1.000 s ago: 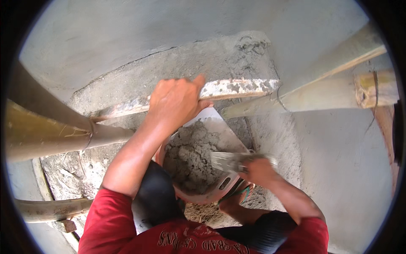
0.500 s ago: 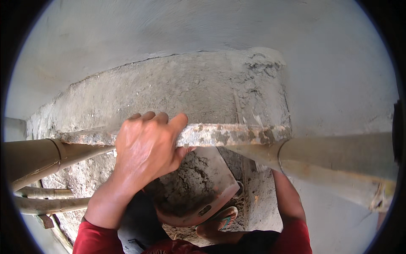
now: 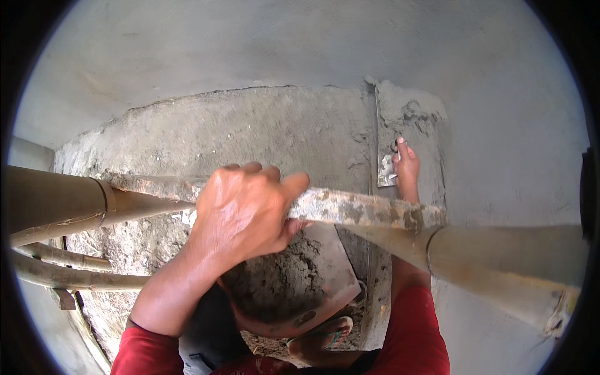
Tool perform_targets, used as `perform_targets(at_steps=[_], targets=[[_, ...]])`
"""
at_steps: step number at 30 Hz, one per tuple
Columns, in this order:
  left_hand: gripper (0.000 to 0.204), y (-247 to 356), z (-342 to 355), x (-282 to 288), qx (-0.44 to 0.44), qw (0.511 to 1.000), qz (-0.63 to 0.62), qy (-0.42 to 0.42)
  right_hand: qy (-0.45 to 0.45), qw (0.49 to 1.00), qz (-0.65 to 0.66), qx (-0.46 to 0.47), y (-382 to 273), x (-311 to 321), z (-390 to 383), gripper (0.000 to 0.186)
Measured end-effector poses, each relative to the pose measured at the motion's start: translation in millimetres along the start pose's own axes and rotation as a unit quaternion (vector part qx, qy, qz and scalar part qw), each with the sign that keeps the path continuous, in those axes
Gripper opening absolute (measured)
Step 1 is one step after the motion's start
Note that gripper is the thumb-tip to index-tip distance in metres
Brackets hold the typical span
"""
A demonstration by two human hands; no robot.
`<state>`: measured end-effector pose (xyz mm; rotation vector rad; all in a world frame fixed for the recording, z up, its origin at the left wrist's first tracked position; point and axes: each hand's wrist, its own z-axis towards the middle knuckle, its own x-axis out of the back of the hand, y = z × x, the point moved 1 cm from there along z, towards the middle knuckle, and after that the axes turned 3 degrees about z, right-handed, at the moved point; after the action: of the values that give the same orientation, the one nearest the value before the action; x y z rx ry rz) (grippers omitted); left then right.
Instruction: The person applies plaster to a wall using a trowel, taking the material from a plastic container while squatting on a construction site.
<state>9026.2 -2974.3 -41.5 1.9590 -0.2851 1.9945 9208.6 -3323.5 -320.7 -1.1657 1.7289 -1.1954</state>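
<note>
My left hand [image 3: 240, 212] has its fingers wrapped over a mortar-splattered board [image 3: 356, 206] that crosses the middle of the view. Beyond the board, my right hand [image 3: 406, 165] holds a flat metal trowel [image 3: 385, 172] upright against a band of rough grey plaster [image 3: 250, 128], beside a patch of lumpy fresh mortar [image 3: 419, 109]. Below the board sits a pale reddish plastic container [image 3: 312, 319] with crumbly grey mortar [image 3: 284, 269] in it, partly hidden by my left hand and forearm.
Bamboo poles [image 3: 56, 206] run in from the left, two thinner ones [image 3: 81, 281] lower down. Another bamboo pole [image 3: 494, 262] extends right under the board. Smooth grey wall [image 3: 250, 44] surrounds the rough band. My legs and a sandalled foot [image 3: 319, 340] are at the bottom.
The trowel has left the container and is now up at the plaster on the right, past the board, in my right hand. My left hand stays on the board. The view has shifted.
</note>
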Motion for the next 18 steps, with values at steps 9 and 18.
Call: perform_targets(at_steps=[9,18], targets=[[0.044,0,2,-7,-0.026,1.0,-0.002,0.002,0.098,0.978,-0.179,0.042,-79,187,-131,0.035],[0.044,-12,-8,-19,-0.083,0.994,0.011,0.076,0.087,0.927,-0.356,-0.076,-117,249,-397,0.03]])
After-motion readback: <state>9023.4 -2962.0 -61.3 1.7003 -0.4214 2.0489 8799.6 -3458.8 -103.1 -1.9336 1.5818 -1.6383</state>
